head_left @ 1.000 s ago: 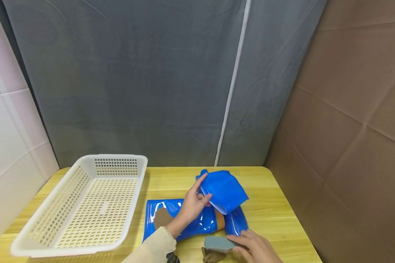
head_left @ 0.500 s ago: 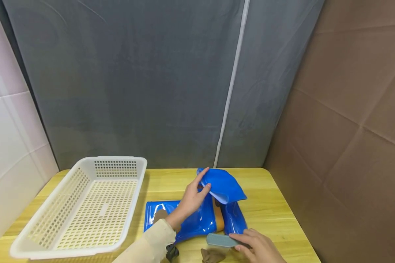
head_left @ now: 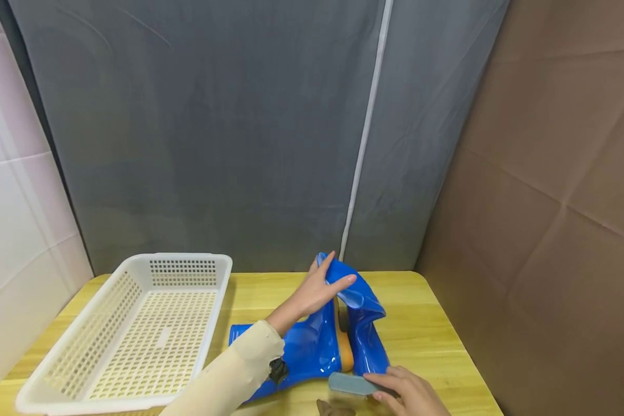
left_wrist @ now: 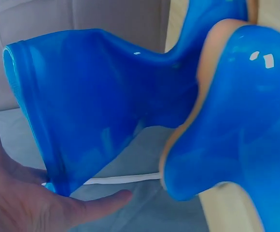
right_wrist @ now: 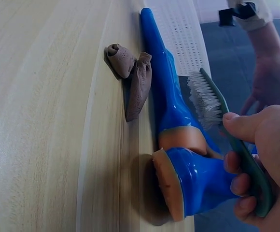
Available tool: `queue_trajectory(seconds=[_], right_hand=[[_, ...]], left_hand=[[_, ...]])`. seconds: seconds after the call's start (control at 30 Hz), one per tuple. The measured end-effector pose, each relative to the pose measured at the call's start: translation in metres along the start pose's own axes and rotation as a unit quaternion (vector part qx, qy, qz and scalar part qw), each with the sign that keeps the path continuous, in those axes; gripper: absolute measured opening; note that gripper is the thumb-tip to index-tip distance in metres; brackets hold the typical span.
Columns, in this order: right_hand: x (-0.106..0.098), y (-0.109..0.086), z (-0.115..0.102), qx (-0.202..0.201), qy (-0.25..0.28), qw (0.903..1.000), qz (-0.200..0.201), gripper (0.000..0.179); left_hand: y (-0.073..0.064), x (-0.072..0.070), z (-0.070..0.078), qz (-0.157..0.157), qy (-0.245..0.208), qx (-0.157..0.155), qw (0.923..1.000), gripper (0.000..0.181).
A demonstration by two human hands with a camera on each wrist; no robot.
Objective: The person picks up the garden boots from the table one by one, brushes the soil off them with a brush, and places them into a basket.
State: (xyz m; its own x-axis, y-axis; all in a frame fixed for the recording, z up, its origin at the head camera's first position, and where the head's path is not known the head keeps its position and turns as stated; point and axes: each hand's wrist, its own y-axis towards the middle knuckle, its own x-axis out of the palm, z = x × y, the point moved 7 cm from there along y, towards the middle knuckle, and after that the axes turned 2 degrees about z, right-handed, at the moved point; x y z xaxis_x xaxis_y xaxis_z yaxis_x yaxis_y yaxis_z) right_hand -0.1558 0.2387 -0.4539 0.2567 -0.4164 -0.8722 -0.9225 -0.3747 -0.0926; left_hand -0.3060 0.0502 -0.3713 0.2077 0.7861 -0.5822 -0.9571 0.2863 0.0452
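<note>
Got a blue boot [head_left: 307, 346] lying on its side on the wood bench [head_left: 437, 352], shaft pointing left toward a white basket [head_left: 109, 404], orange sole turned right; got a second boot [head_left: 370, 346] just beside that sole, shaft angled up and kinda creased, cuff up at the left grip [head_left: 317, 292]; seems loose there, with fingers and thumb spread and mostly straight, touching the cuff rather than clenching it; can see the cuff's edge between thumb and fingers from the left wrist.

Have the right grip [head_left: 413, 393] wrapped around the handle of a brush [head_left: 351, 383], greenish with white bristles, up off the bench and near the second boot's foot; see a crumpled brown cloth [head_left: 335, 408] down by the near edge too; also see a grey curtain [head_left: 213, 144] behind everything.
</note>
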Motion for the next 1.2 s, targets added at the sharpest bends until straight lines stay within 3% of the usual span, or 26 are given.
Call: queue_trajectory(seconds=[0.4,0.6,0.97,1.2], right_hand=[[0.0,0.002,0.007,0.002,-0.016,0.9999,-0.003,0.045],[-0.001,0.002,0.008,0.019,-0.005,0.9998,-0.003,0.043],[-0.001,0.001,0.014,0.011,0.005,0.9999,-0.009,0.043],[-0.001,0.001,0.016,0.022,0.021,0.9994,-0.018,0.041]], left_hand=[[0.042,-0.01,0.041,-0.049,0.053,0.011,0.9973,0.095],[0.059,-0.01,0.053,-0.071,0.091,0.005,0.9933,0.094],[0.052,-0.001,0.065,-0.097,0.148,-0.003,0.9843,0.103],[0.045,-0.001,0.079,-0.099,0.159,0.038,0.9816,0.093]])
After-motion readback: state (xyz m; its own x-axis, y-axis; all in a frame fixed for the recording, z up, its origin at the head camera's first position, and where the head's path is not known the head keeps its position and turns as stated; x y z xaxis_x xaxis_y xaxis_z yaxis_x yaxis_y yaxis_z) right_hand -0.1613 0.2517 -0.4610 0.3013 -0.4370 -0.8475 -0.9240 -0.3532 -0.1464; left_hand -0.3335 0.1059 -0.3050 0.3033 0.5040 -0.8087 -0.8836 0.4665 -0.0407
